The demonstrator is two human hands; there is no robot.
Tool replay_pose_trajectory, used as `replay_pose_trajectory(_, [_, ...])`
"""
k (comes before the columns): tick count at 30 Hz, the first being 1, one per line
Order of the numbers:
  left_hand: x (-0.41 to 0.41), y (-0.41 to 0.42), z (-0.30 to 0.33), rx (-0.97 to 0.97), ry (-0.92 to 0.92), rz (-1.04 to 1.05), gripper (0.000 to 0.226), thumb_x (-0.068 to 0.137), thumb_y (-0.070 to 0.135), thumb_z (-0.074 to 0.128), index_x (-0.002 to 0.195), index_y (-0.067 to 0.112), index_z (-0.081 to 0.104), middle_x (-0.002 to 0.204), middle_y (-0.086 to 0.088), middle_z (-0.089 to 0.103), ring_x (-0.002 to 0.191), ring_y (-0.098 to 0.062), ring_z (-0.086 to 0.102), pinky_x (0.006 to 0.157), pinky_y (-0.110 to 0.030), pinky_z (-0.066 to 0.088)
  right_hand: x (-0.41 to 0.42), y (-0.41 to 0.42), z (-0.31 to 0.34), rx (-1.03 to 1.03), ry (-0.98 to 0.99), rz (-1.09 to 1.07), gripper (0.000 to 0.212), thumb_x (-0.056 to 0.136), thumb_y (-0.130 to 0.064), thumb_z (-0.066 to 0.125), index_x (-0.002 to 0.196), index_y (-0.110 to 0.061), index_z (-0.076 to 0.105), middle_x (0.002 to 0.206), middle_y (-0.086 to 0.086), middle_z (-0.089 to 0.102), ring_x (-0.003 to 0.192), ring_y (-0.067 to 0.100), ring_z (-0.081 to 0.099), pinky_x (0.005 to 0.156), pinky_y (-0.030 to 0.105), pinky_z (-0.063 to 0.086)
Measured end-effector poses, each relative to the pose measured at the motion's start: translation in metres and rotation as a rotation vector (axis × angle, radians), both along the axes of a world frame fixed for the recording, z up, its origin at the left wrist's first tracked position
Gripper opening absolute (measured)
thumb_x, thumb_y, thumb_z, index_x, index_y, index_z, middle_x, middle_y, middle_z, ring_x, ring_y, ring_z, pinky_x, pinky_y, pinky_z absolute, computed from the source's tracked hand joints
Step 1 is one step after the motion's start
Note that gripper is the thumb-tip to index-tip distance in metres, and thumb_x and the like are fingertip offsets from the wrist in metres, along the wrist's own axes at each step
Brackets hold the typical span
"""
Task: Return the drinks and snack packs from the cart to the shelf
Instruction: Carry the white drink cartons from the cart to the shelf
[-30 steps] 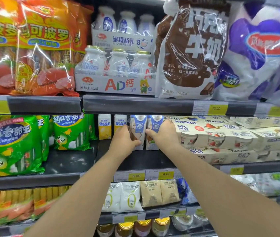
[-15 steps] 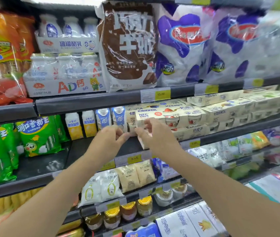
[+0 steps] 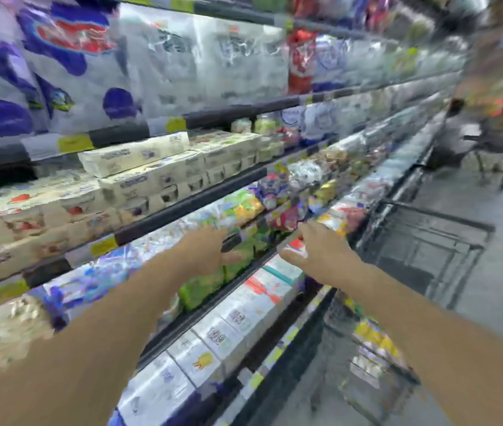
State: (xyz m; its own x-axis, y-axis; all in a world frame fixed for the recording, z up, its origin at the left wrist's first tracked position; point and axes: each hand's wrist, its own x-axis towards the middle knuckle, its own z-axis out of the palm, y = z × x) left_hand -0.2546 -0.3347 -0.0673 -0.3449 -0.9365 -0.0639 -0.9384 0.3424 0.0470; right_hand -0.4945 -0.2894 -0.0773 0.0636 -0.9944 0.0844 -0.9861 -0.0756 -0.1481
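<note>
Dark wire-mesh cart (image 3: 422,241) stands at right of frame while left hand (image 3: 205,252) and right hand (image 3: 317,250), both empty with fingers relaxed, hover mid-frame.

White bags (image 3: 69,66) with purple blotches and red logos; cream cartons (image 3: 139,155); green packs (image 3: 201,287); yellow price tags (image 3: 75,142) on dark shelf rails (image 3: 182,207).

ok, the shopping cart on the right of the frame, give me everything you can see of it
The shopping cart is a dark wire-mesh basket, metal by the look of it, standing upright on the grey floor right beside the lower shelves. Its rim and near wall show; the wheels are not visible. Blur hides what is inside. Colourful packs showing through mesh lower down may belong to it, but I cannot tell. Neither the left hand nor the right hand touches it; both are empty, reaching forward.
</note>
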Motion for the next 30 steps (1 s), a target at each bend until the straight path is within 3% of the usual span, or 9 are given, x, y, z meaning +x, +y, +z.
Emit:
replay_pose_trajectory(4, [-0.113,-0.015,-0.017,0.022,-0.055,-0.131,0.085,0.090,0.068,0.041,0.149,0.007,0.030,0.151,-0.018,0.038,0.136,-0.034,0.039,0.109,-0.046,0.035,-0.104,0.017,-0.019,0.040,0.032,-0.147,0.096,0.087,-0.076,0.039,0.156,-0.012,0.020,0.164,0.011,0.018,0.149,0.029,0.023,0.116,0.045,0.032])
replay_pose_trajectory(8, [-0.198,-0.035,-0.034,0.060,-0.047,-0.294,0.091,0.092,0.067,0.039,0.157,0.012,0.009,0.158,-0.015,0.028,0.144,-0.032,0.029,0.115,-0.047,0.029,-0.176,0.016,-0.040,0.084,0.038,-0.274,0.098,0.086,-0.078,0.031,0.157,-0.012,0.015,0.165,0.010,0.012,0.152,0.029,0.013,0.120,0.046,0.023])
replay_pose_trajectory(14, [-0.309,-0.091,-0.071,0.149,-0.067,-0.461,0.092,0.091,0.068,0.039,0.157,0.010,0.012,0.162,-0.013,0.019,0.149,-0.030,0.018,0.118,-0.045,0.022,-0.259,-0.010,-0.085,0.196,0.001,-0.434,0.098,0.088,-0.076,0.033,0.159,-0.013,0.009,0.166,0.011,0.005,0.153,0.029,0.006,0.123,0.047,0.014])
replay_pose_trajectory(21, [-0.418,-0.179,-0.134,0.273,-0.073,-0.638,0.094,0.090,0.070,0.039,0.156,0.008,0.015,0.161,-0.015,0.020,0.148,-0.031,0.019,0.119,-0.047,0.022,-0.331,-0.072,-0.138,0.304,-0.039,-0.619,0.091,0.089,-0.073,0.035,0.156,-0.012,0.021,0.162,0.013,0.021,0.149,0.030,0.020,0.120,0.047,0.022])
replay_pose_trajectory(24, [-0.456,-0.212,-0.165,0.346,-0.112,-0.682,0.091,0.091,0.068,0.039,0.156,0.008,0.017,0.160,-0.015,0.023,0.147,-0.031,0.023,0.116,-0.045,0.025,-0.353,-0.093,-0.162,0.360,-0.088,-0.694,0.084,0.087,-0.074,0.036,0.143,-0.012,0.039,0.145,0.011,0.043,0.135,0.028,0.040,0.112,0.046,0.035])
replay_pose_trajectory(30, [-0.507,-0.238,-0.258,0.546,-0.137,-0.671,0.087,0.092,0.064,0.045,0.152,0.004,0.027,0.154,-0.019,0.034,0.140,-0.034,0.036,0.111,-0.043,0.036,-0.388,-0.118,-0.241,0.472,-0.252,-0.824,0.068,0.092,-0.063,0.044,0.134,-0.009,0.048,0.131,0.015,0.054,0.119,0.031,0.053,0.098,0.044,0.046])
